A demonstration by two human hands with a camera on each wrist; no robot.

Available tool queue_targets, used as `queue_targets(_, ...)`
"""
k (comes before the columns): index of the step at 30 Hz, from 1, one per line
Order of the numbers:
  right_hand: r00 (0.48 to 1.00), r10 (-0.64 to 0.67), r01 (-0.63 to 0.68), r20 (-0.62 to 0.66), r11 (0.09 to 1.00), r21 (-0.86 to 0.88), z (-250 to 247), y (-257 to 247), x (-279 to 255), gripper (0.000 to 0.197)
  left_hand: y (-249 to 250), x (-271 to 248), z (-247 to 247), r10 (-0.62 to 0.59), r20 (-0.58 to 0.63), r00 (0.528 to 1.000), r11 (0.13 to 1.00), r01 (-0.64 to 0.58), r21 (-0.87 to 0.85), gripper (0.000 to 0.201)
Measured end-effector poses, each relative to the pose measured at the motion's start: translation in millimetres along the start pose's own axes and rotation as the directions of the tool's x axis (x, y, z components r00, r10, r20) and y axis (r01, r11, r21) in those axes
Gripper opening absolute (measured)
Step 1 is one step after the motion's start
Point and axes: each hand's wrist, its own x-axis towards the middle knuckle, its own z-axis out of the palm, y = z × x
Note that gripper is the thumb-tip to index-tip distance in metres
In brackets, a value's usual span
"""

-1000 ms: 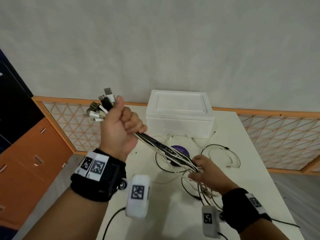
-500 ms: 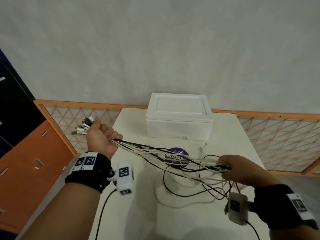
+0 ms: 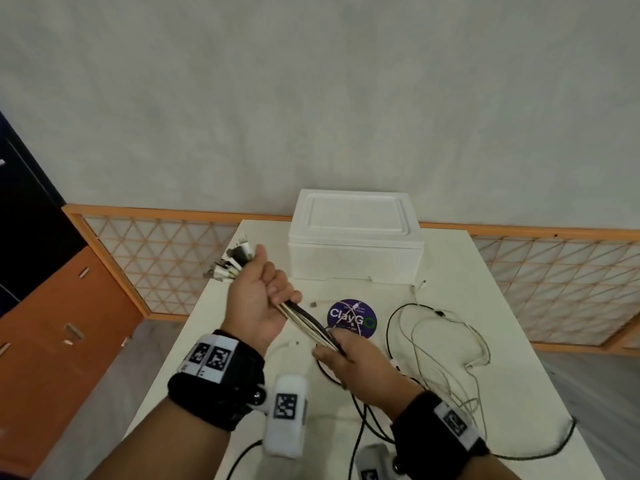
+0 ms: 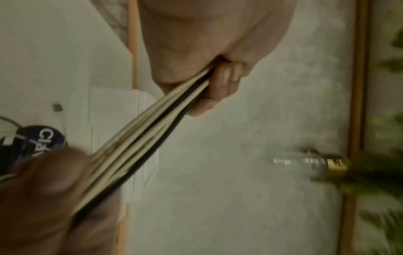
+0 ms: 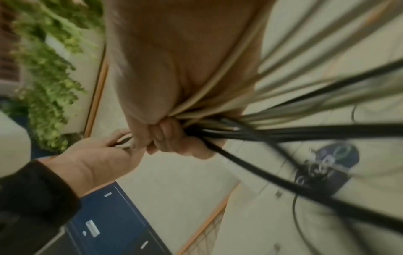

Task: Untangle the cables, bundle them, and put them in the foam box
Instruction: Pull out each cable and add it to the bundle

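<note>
While both fists clamp the cables [image 3: 313, 325], keep the strand taut.
Your left hand [image 3: 258, 299] holds the plug ends toward the table's [image 3: 519, 341] far-left corner; your right hand [image 3: 349, 362], apparently gripping, sits nearer you along the same axis.

left hand [image 4: 209, 51] gripping cables [image 4: 139, 146], right hand [image 4: 43, 198] holding them lower

From the head we look forward and down over the table [image 3: 485, 427] toward the wall. Our left wrist view looks close along the palm at the cables [image 4: 139, 155], blurred. Our right wrist view looks close past the fingers. All three share the cables and the purple disc [image 3: 351, 318].
</note>
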Motion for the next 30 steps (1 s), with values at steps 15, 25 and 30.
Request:
queue_targets(15, 0.992, -0.076, 0.11, 0.1, 0.909, -0.403, -83, -16, -6, 0.008, -20, 17, -79, -0.17, -0.231, 0.958, 0.985, 0.175, 0.002, 0.011)
queue_targets(25, 0.953, 0.001, 0.189, 0.303, 0.78, -0.597, -90, -34, 0, 0.021, -4, -19, -33, 0.099, 0.415, 0.904, 0.751, -0.341, 0.565, 0.058)
queue_targets(30, 0.954, -0.118, 0.272, 0.275, 0.726, -0.632, -97, -61, 3, 0.016, -43, -24, -10, -0.161, 0.464, 0.871, 0.641, -0.266, 0.72, 0.029)
